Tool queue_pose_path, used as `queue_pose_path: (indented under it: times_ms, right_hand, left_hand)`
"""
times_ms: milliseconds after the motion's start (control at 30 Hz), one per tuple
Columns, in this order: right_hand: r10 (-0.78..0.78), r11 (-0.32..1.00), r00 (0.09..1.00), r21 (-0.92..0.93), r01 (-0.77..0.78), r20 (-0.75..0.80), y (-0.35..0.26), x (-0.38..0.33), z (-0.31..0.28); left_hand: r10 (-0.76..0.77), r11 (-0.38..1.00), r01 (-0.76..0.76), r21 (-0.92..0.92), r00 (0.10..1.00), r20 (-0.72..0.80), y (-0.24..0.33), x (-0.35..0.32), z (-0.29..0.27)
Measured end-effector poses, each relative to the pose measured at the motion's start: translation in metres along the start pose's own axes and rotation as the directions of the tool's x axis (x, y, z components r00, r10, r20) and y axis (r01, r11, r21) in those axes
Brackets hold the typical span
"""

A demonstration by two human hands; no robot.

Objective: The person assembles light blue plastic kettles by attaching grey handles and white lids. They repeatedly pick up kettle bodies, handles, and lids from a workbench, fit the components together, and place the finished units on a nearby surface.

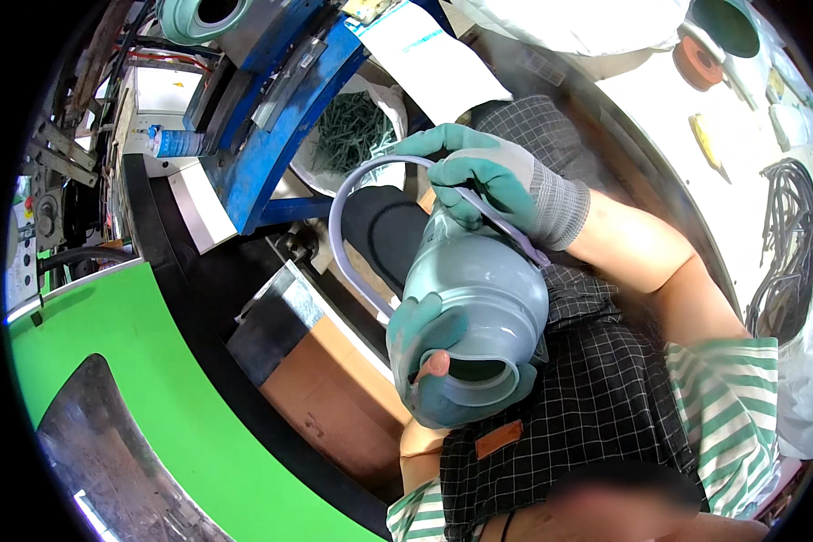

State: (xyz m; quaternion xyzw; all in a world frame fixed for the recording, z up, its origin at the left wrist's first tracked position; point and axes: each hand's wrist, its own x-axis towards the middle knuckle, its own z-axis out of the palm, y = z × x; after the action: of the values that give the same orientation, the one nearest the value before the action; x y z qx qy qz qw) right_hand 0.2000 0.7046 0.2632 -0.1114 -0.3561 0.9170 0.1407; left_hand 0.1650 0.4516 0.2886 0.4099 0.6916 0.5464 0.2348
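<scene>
Left hand [429, 379] is wrapped tight round the wide rim of the pale blue plastic jug [479, 298], mouth tilted toward the person. Right hand [492, 181], at the far end, pinches the thin handle strip [352, 194] arching left.

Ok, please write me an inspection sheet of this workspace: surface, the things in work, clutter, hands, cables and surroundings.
Surface: green machine panel at the person's left, with a black border.
Job's things: pale grey-blue plastic jug held over the lap; its thin curved handle strip loops out to the left.
Clutter: bag of dark green parts; plastic bottle; cardboard box.
Grippers: left hand, gloved, grips the jug's mouth rim; right hand, gloved, holds the jug's far end and the strip.
Cables: black cable bundle on the white table.
Surroundings: blue machine frame.
</scene>
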Motion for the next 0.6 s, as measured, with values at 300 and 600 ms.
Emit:
queue_pose_path:
  times_ms: [300, 600]
  right_hand:
    - [-0.488, 0.688, 0.729, -0.303, 0.660, 0.479, -0.020, -0.007, 0.025]
    - [-0.250, 0.945, 0.905, -0.288, 0.152, -0.345, -0.004, -0.038, -0.080]
  left_hand:
    - [0.049, 0.996, -0.052, 0.074, 0.998, 0.040, -0.001, 0.002, -0.001]
    - [0.428, 0.896, -0.316, 0.312, 0.805, -0.412, 0.027, 0.054, -0.052]
